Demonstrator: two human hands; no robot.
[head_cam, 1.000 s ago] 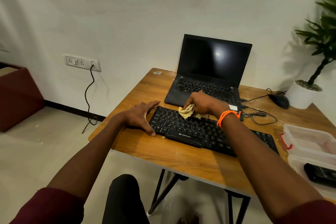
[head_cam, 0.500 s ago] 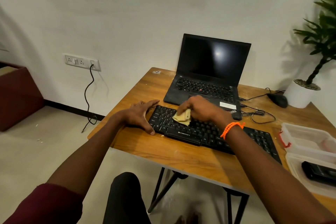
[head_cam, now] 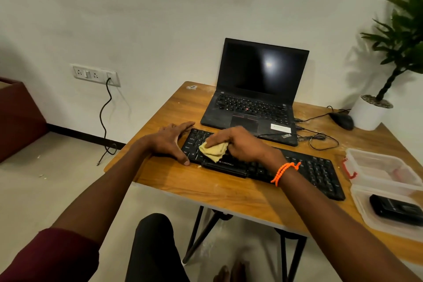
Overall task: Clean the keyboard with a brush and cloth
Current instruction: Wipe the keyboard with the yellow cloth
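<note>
Nearer now, right hand (head_cam: 242, 144) presses cloth (head_cam: 214, 151) on keyboard (head_cam: 315, 171).

On the front edge of the black keyboard (head_cam: 263, 167) in front of you, just right of the cloth's lower corner, you can read the white brand name "ZEBRONICS". On the near right corner of the open laptop (head_cam: 254, 107), on its palm rest, you can make out a "ThinkPad" logo set at an angle, though the letters are small and soft. Next to it on the same palm rest sits a white sticker (head_cam: 280, 127), but you cannot read its print. The key legends on both keyboards show as pale marks too small for you to tell apart. Nothing else before you carries legible writing.
</note>
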